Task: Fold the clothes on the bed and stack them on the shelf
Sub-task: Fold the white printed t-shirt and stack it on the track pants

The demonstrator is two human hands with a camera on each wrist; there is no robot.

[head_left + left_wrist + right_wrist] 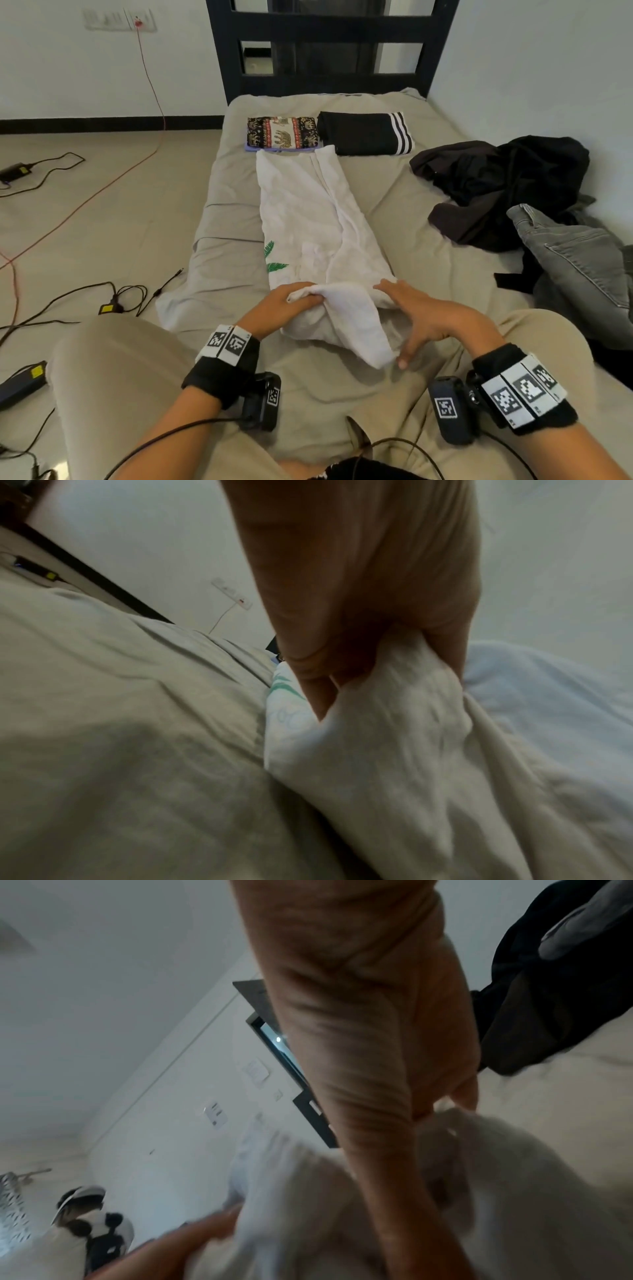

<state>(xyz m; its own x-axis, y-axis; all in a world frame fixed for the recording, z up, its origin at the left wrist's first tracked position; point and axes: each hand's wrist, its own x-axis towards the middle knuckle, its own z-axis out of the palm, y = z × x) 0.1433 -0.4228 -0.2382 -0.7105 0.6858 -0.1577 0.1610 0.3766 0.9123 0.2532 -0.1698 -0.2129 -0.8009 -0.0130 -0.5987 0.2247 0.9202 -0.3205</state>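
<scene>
Far left on the floor [113, 212] there's a bunch of black cables and power adapters [15, 169], plus a red cord [150, 78] running up to a wall socket. The bed [212, 274] has a beige sheet on it. The left hand [284, 305] is gripping a bunched-up near corner of the white t-shirt [308, 219], fingers curled around the fabric; the left wrist view shows it clamped on a wad of white cloth [394, 702] pretty clearly. The shirt lies lengthwise down the middle of the bed, sides already folded in, a bit of green leaf print [274, 257] peeking out on its left edge. The right hand [421, 315] rests on the shirt's near right part with fingers spread and fairly straight, thumb down by the hanging fold, not really clutching anything. Up by the black headboard [325, 27] two folded pieces sit side by side: an elephant-print one [281, 133] and a black one with white stripes [366, 133]. Further right there's an unfolded heap of dark clothes [496, 185], and grey jeans [579, 257] at the right edge of the bed
</scene>
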